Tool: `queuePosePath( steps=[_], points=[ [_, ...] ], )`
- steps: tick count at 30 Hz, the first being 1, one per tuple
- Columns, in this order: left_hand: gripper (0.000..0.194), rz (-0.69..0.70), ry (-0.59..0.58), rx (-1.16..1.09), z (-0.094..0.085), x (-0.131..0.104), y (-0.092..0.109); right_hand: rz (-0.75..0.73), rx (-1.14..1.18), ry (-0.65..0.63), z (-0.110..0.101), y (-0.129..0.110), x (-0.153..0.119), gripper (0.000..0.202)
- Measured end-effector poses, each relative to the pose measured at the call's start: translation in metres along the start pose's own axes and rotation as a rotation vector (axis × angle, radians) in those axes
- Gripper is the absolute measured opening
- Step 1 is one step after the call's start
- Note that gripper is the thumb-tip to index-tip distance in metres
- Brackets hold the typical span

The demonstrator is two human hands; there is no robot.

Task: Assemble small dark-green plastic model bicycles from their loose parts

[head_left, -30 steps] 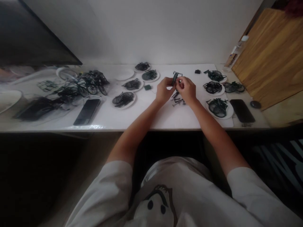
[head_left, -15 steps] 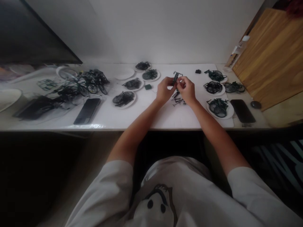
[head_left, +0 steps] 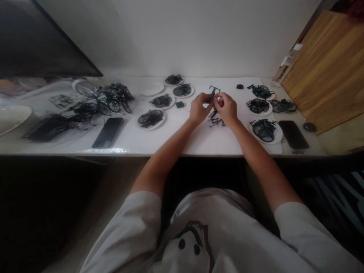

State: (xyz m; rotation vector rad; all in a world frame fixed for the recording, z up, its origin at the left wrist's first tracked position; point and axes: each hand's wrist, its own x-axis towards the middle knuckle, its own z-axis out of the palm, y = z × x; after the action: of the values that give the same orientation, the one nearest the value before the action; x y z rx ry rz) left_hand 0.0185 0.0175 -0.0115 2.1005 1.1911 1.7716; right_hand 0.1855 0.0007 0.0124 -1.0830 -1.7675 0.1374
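Note:
My left hand (head_left: 200, 107) is closed on a small dark green part (head_left: 213, 91) with a handlebar-like top, held above the white board. Against the right side of this part, my right hand (head_left: 226, 108) has its thumb and fingers pinched together; whatever they grip is too small to make out. Several thin dark pieces (head_left: 216, 120) lie on the board just below and between the hands. A small green block (head_left: 179, 104) lies left of my left hand.
Plates of dark parts stand on the left (head_left: 162, 117) and right (head_left: 279, 133). Assembled model bicycles (head_left: 116, 96) crowd the left side. One phone (head_left: 108, 132) lies left, another (head_left: 293, 134) right. A bottle (head_left: 287, 65) leans by a wooden board (head_left: 327, 72).
The whole view has shifted slightly, so everything sits a little further right. Both hands keep nearly the same hold on the green part.

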Motion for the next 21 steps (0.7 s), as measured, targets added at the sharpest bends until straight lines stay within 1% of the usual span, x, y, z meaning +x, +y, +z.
queuePosePath(
  steps=[3, 7, 15, 17, 21],
  points=[
    [0.021, 0.015, -0.005, 0.015, 0.001, -0.001, -0.004, 0.012, -0.021, -0.012, 0.000, 0.000, 0.000, 0.011],
    [0.018, 0.043, -0.006, 0.000, 0.001, -0.001, -0.008, 0.036, 0.010, -0.010, 0.002, -0.001, -0.001, 0.012],
    [0.022, 0.035, -0.017, 0.012, 0.001, -0.001, -0.011, 0.109, 0.156, 0.022, 0.008, -0.001, -0.001, 0.018],
    [0.022, 0.049, -0.018, 0.023, 0.000, -0.001, -0.012, 0.124, 0.214, 0.030, 0.009, 0.000, -0.001, 0.022],
    [0.022, 0.080, -0.027, 0.050, -0.001, -0.001, -0.015, 0.150, 0.323, 0.034, 0.012, 0.001, 0.000, 0.036]
  ],
)
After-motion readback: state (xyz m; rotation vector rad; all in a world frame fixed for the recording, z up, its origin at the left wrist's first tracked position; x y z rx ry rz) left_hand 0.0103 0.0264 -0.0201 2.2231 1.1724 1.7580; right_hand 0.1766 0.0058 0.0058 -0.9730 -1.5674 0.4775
